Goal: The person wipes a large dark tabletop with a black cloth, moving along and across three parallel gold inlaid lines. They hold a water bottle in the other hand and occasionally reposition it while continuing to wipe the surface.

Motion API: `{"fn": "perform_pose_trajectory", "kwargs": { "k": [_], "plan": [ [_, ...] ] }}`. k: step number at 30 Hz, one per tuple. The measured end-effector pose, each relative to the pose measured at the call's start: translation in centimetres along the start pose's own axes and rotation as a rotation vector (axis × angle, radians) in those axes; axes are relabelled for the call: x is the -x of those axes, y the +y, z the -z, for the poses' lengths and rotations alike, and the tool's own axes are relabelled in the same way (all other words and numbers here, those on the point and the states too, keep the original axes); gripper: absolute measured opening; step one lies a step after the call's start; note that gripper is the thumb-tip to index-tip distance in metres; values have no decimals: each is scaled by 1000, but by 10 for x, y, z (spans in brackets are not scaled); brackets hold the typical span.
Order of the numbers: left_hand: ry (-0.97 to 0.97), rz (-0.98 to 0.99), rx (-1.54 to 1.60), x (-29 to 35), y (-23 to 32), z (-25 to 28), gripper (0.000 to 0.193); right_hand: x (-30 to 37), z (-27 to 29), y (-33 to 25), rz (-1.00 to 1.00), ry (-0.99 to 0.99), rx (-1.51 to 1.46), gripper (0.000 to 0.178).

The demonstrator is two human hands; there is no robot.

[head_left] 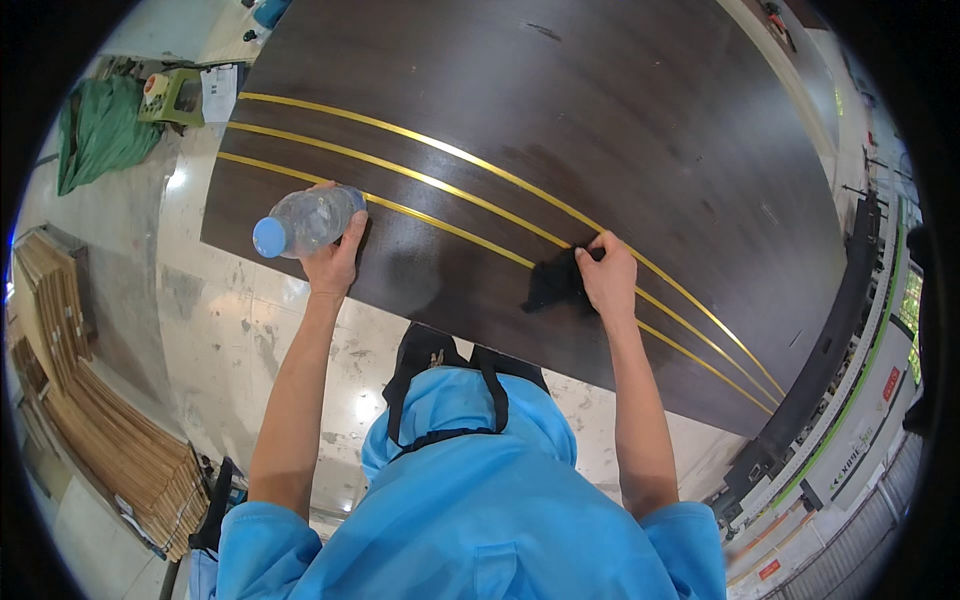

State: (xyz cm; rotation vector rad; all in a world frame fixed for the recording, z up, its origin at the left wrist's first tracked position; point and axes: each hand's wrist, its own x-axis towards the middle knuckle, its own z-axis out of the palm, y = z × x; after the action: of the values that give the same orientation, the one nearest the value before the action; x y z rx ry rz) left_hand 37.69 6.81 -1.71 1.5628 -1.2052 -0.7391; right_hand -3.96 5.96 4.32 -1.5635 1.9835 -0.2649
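A clear plastic bottle (318, 218) with a blue cap lies tilted in my left hand (335, 262), its cap toward the left. The fingers wrap round it above the near edge of a large dark brown board (480, 110). Three gold strips (440, 182) run along the board from the left side to the lower right. My right hand (608, 275) pinches a black cloth (555, 283) against the board. That cloth covers part of the two nearer strips, while the farthest strip passes just beyond the fingers.
Stacked brown panels (130, 440) stand on the floor at the left. A green cloth sheet (105, 130) and a green stool (175, 97) are at the far left. Along the right side, a long machine (850, 410) stands close to the board's end.
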Motion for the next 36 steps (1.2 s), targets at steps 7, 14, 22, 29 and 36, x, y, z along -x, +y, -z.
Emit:
{"fn": "perform_pose_trajectory", "kwargs": {
  "k": [7, 14, 22, 29, 36],
  "plan": [
    [-13, 4, -13, 0, 0, 1, 60, 0, 5, 3, -322, 55, 142, 25],
    [-6, 28, 53, 1, 3, -1, 59, -4, -4, 6, -151, 43, 64, 25],
    [-7, 23, 23, 0, 1, -1, 61, 2, 6, 15, -114, 14, -7, 24],
    [-1, 21, 9, 0, 1, 0, 60, -2, -12, -8, -60, 66, 1, 24],
    [39, 3, -24, -1, 4, -2, 56, 4, 8, 8, -184, 118, 95, 22]
  ]
}}
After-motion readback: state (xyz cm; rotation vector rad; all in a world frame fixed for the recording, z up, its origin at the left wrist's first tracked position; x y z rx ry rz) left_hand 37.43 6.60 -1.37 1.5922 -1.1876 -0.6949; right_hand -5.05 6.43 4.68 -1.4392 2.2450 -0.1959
